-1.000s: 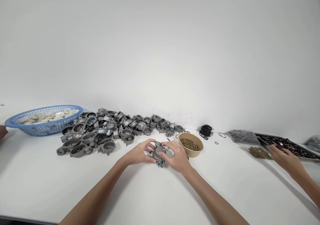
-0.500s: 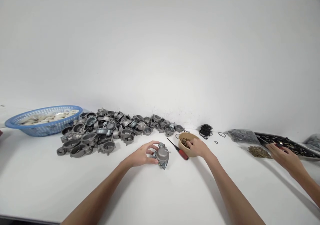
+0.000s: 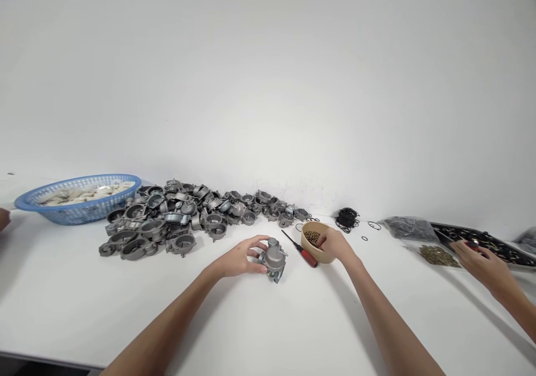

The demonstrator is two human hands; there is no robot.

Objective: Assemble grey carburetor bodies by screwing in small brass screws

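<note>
My left hand (image 3: 240, 258) is wrapped round a grey cast-metal part (image 3: 274, 259) that rests on the white table (image 3: 259, 320). My right hand (image 3: 335, 244) reaches into a tan bowl (image 3: 312, 247) of small brass screws, its fingertips pinched together among them; what they hold is hidden. A red-handled screwdriver (image 3: 302, 251) lies between the metal part and the bowl.
A heap of grey metal housings (image 3: 184, 217) spreads behind my left hand. A blue basket (image 3: 75, 197) stands far left. Black rubber rings (image 3: 347, 218) lie behind the bowl. Another person's hand (image 3: 481, 261) works at the right by bags and a black tray (image 3: 486, 236) of small parts.
My right hand left the metal part and moved right into the bowl of screws, uncovering the screwdriver. My left hand stays on the part.
</note>
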